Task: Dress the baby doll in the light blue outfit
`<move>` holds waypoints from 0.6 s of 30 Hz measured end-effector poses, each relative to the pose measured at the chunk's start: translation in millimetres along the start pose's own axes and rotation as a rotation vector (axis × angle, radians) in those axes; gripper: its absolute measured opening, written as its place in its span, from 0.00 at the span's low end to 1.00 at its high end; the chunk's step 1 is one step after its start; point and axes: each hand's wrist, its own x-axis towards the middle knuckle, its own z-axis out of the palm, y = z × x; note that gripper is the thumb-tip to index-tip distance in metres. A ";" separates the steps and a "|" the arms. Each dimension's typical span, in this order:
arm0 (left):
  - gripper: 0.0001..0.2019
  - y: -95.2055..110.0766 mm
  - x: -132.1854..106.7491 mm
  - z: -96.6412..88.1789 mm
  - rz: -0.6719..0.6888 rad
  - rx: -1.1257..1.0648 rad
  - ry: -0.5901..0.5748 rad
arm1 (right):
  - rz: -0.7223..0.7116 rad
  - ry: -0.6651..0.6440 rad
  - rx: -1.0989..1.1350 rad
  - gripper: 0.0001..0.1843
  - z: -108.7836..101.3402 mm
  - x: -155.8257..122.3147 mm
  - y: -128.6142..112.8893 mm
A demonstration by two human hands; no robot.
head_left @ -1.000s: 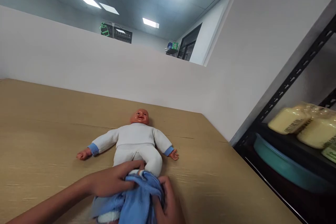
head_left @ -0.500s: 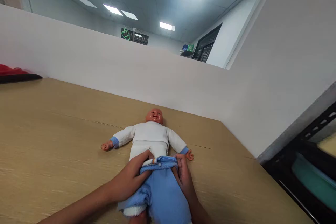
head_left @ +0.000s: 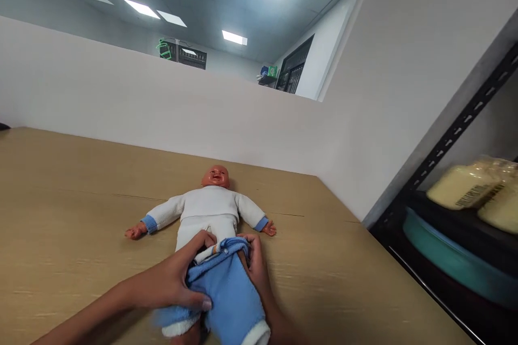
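Observation:
A baby doll in a white suit with blue cuffs lies on its back on the wooden table, head toward the far wall. Light blue trousers with white cuffs cover its legs up to about the hips. My left hand grips the trousers' waistband and fabric on the doll's left side as seen. On the other side my right hand is closed on the waistband. The doll's feet are hidden inside the trousers.
A white partition wall runs behind the table. At the right stands a black metal shelf holding a teal tray and yellowish wrapped packs.
The blue trousers went from bunched at the doll's feet to pulled up over its legs. Both hands moved toward the doll's hips with the waistband. The camera swung left, then back right.

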 end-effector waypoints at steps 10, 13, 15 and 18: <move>0.17 -2.1 0.1 -0.1 0.032 -0.056 0.112 | 0.001 -0.173 0.180 0.19 -18.4 -1.8 -36.6; 0.14 -4.0 1.7 2.3 0.024 -0.064 0.181 | 0.001 -0.164 0.159 0.18 -20.7 0.7 -32.8; 0.14 -4.0 1.9 3.8 0.021 -0.078 0.197 | 0.012 -0.154 0.143 0.18 -20.2 0.7 -31.3; 0.17 -4.8 1.2 5.1 0.004 -0.102 0.206 | 0.026 -0.177 0.150 0.20 -19.4 -2.0 -35.9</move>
